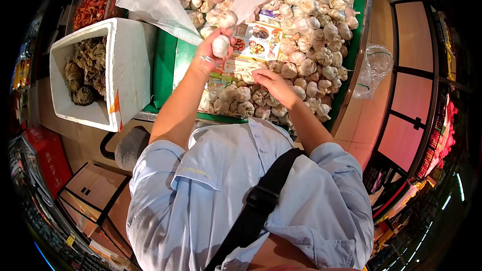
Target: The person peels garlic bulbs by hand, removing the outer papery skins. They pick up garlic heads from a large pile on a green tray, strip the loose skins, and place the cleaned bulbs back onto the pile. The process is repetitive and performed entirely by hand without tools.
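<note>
the left hand (211, 52) is raised over the green bin (165, 65) and its fingers are closed around one white garlic bulb (220, 46), which it holds up in the air just under the opening of a thin clear plastic bag (150, 0). there is a ring on one finger of this hand. the bag hangs above the far part of the bin, and more garlic shows inside or behind it; i cannot tell which. the right hand (273, 83) is lower, palm down, with the fingers loosely bent over the garlic pile (311, 45) in the near part of the bin. it touches the bulbs, but i cannot tell if it has hold of one. a printed card (258, 40) lies among the garlic between the two hands. to the left of the bin stands a white foam box (128, 65) with dark dried greens (88, 70) inside, and behind it a tray of red dried chili (93, 2). another empty clear bag (374, 68) hangs at the right edge of the bin.
</note>
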A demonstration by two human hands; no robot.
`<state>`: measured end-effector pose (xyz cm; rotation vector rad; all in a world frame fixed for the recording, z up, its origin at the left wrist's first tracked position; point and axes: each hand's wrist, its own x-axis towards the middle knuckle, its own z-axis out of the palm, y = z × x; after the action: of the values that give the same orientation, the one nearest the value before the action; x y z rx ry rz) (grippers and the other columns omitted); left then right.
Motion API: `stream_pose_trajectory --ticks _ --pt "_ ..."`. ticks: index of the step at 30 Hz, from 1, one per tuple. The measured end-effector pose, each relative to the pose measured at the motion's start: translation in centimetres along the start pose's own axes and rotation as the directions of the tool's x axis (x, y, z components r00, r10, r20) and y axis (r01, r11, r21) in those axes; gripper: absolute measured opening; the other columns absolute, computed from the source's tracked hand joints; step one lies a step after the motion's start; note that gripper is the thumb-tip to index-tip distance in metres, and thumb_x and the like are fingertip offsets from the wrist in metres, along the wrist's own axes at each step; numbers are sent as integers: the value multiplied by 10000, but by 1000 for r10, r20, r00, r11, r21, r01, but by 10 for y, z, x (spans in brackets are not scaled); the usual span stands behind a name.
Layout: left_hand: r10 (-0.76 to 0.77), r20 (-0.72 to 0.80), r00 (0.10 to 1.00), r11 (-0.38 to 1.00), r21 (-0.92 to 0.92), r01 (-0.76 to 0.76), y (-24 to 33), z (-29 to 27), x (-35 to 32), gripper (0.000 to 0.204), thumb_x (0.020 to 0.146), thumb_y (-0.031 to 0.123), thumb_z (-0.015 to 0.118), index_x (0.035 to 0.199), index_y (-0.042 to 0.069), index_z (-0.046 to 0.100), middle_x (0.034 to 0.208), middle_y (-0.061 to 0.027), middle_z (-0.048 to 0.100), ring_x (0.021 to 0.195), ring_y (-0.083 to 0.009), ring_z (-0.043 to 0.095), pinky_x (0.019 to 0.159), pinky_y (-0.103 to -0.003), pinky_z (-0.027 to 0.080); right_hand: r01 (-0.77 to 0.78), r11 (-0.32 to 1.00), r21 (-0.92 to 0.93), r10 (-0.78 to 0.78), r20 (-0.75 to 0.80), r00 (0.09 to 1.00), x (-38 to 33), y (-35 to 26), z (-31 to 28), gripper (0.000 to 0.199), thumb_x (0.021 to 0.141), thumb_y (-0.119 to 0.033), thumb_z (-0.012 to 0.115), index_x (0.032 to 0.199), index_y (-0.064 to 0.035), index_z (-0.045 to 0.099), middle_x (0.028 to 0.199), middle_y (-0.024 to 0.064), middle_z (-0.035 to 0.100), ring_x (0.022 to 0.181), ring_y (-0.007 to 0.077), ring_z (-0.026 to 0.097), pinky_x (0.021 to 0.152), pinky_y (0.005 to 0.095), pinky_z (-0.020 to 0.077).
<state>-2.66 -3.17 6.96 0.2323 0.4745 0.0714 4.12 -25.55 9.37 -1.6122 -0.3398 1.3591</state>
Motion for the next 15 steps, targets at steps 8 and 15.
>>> stream_pose_trajectory --ticks 8,15 --pt "489 -267 830 872 167 -460 84 39 28 542 785 354 505 1191 63 296 1165 -107 369 1001 -260 421 808 -403 411 113 539 -835 -373 -116 921 1 58 -15 446 681 -204 608 1091 -109 462 1057 139 482 934 324 482 773 392 407" --pt "590 315 743 -345 931 -121 19 -18 70 459 712 245 566 1102 22 469 1009 -147 518 871 -252 527 758 -336 415 131 409 -903 -500 -101 860 8 68 -9 482 626 -154 608 1066 -100 418 1005 119 482 926 306 471 787 394 388"
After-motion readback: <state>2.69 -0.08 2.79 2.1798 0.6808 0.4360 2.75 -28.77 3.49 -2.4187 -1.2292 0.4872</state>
